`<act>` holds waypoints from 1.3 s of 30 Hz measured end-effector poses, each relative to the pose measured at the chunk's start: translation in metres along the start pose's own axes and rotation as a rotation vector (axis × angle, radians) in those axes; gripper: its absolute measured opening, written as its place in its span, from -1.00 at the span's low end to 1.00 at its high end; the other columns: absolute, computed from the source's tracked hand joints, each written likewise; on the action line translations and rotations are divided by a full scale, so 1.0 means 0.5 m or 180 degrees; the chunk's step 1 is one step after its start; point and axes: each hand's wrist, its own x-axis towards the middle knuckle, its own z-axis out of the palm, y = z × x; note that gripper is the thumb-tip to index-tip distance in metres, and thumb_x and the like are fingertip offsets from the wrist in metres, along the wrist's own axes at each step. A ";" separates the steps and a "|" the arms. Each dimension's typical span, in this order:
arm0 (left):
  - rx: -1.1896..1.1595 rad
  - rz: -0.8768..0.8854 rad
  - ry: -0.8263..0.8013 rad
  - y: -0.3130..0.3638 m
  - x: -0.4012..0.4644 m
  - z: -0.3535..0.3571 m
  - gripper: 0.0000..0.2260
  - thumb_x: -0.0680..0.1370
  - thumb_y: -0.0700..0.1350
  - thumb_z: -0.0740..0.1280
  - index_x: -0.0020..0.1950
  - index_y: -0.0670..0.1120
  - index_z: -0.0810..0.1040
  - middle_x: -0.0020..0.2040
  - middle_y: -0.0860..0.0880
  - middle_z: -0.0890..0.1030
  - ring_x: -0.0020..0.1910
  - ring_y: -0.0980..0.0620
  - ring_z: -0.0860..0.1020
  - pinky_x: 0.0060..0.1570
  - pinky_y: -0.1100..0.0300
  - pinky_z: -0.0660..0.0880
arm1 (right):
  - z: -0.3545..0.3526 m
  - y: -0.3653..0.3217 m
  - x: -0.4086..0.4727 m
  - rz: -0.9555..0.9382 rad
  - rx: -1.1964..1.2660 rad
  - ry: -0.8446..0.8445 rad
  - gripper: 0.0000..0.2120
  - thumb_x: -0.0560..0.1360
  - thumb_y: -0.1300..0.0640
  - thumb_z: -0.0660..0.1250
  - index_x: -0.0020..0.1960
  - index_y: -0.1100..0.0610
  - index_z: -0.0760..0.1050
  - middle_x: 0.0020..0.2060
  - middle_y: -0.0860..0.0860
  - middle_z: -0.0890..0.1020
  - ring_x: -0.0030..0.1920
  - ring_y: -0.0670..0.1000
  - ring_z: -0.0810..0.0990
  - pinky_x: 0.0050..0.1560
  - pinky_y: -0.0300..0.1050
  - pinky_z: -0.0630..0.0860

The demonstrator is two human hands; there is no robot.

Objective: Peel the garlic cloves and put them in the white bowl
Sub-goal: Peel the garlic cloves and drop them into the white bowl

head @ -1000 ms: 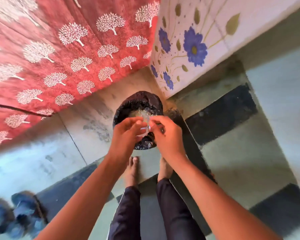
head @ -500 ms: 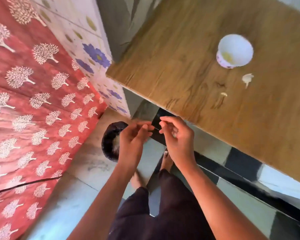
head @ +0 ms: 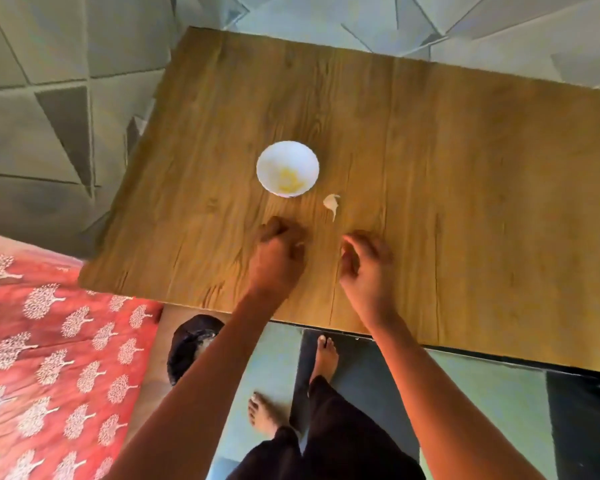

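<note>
The fingers of the left hand [head: 276, 259] are curled down onto the wooden bench [head: 465, 174] and seem to pinch a small pale scrap, though blur hides what it is; the fingers of the right hand [head: 366, 268] are loosely curled, with nothing visible in them. Just beyond, between the hands, lies an unpeeled garlic clove [head: 332, 203], near the white bowl [head: 287, 169], which holds yellowish peeled pieces. A black bin [head: 187, 344] stands on the floor beside a red patterned cloth [head: 49, 358].
</note>
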 end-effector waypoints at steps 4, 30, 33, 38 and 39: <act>0.0122 0.0048 0.0281 -0.003 0.005 0.020 -0.82 0.49 -0.15 0.34 0.04 -0.05 0.69 0.05 -0.07 0.59 0.11 -0.20 0.58 -0.01 -0.13 0.60 | -0.010 0.002 0.015 -0.0202 0.0009 -0.0068 -0.82 0.49 0.27 0.38 0.08 0.21 0.66 0.09 0.08 0.62 0.13 0.11 0.61 0.17 0.07 0.54; -0.0011 0.0862 0.0362 0.085 0.049 0.014 -0.80 0.52 -0.36 0.35 0.10 -0.20 0.65 0.02 -0.10 0.63 -0.19 -0.11 0.62 -0.26 0.00 0.60 | -0.021 -0.029 0.114 0.0790 0.0745 -0.0444 -0.76 0.60 0.15 0.33 0.23 0.14 0.64 0.09 0.06 0.62 0.04 0.03 0.66 0.13 0.05 0.63; -0.0060 0.0515 0.0200 0.093 0.045 0.047 -0.73 0.59 -0.23 0.31 0.28 -0.15 0.59 0.17 -0.10 0.62 -0.07 -0.11 0.64 -0.21 0.08 0.58 | -0.008 -0.031 0.174 0.0860 0.0717 -0.0812 -0.74 0.61 0.17 0.39 0.29 0.10 0.63 0.12 0.04 0.66 0.10 -0.01 0.65 0.20 -0.04 0.59; -0.0655 -0.0145 0.0288 0.117 0.043 0.077 -0.64 0.63 -0.23 0.29 0.42 -0.08 0.52 0.28 -0.03 0.56 0.11 0.01 0.60 0.06 0.08 0.56 | 0.003 -0.006 0.218 0.0592 0.0601 -0.1196 -0.70 0.51 0.32 0.43 0.22 0.14 0.67 0.06 0.04 0.70 0.05 -0.02 0.66 0.18 -0.13 0.59; -0.0798 -0.0265 0.0356 0.119 0.044 0.079 -0.66 0.63 -0.23 0.31 0.40 -0.06 0.54 0.24 -0.01 0.58 0.08 0.05 0.60 0.06 0.10 0.56 | 0.000 0.001 0.224 0.0633 0.0616 -0.1253 -0.70 0.50 0.34 0.42 0.20 0.14 0.67 0.05 0.03 0.71 0.03 -0.03 0.66 0.16 -0.17 0.58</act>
